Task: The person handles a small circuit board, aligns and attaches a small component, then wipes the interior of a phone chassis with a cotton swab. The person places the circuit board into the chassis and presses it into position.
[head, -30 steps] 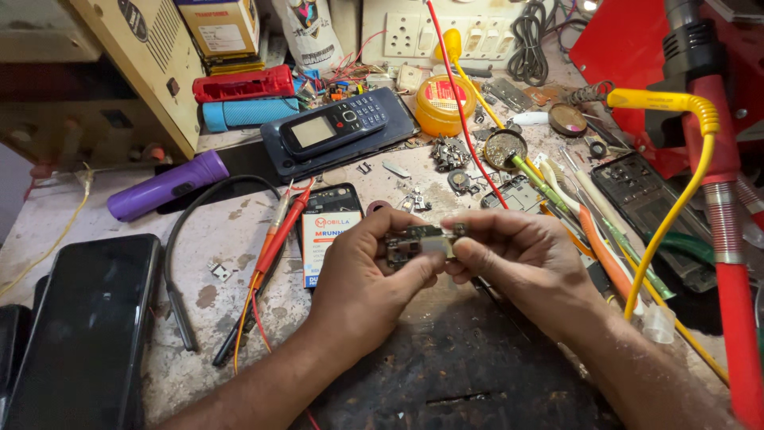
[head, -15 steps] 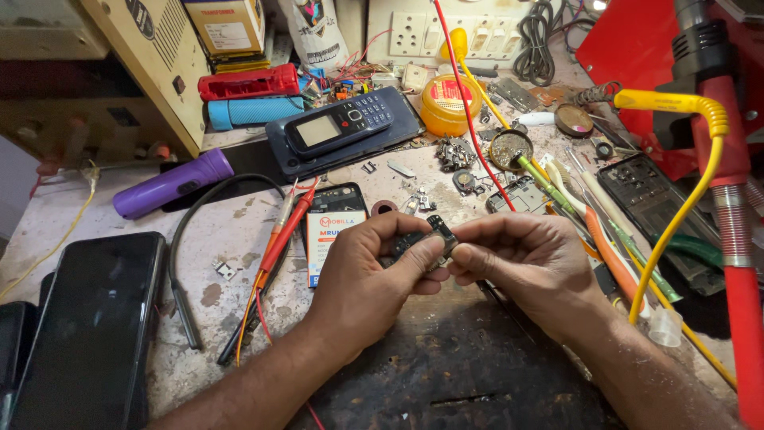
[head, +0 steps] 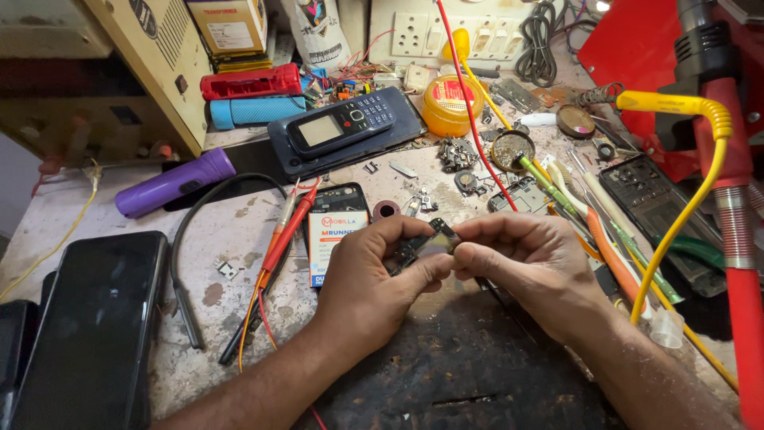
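while both hands meet over the middle of the messy surface (head: 95, 207), they pinch one tiny thing between them. it is a small dark circuit piece (head: 426, 243), and it sits up in the air just above the worn black mat (head: 446, 374). the left hand (head: 378, 279) has its fingers (head: 430, 267) closed on the near side of the piece. the right hand (head: 529, 267) has its fingers closed on the other side, thumb and first finger pressed tight to it. the two hands touch at the tips.

just behind the left hand lies a phone battery (head: 333, 235) with a white and orange label, partly hidden by the knuckles. next to it are red probe leads (head: 286, 231) and a black cable (head: 187, 263). a big black phone (head: 91, 326) lies flat at the left edge. farther back rests a small keypad phone (head: 342, 123) on a dark slab, near a purple torch (head: 171, 181) and a round orange tin (head: 448, 103). a yellow wire (head: 684, 215) hangs at the right beside a red tool (head: 736, 239).
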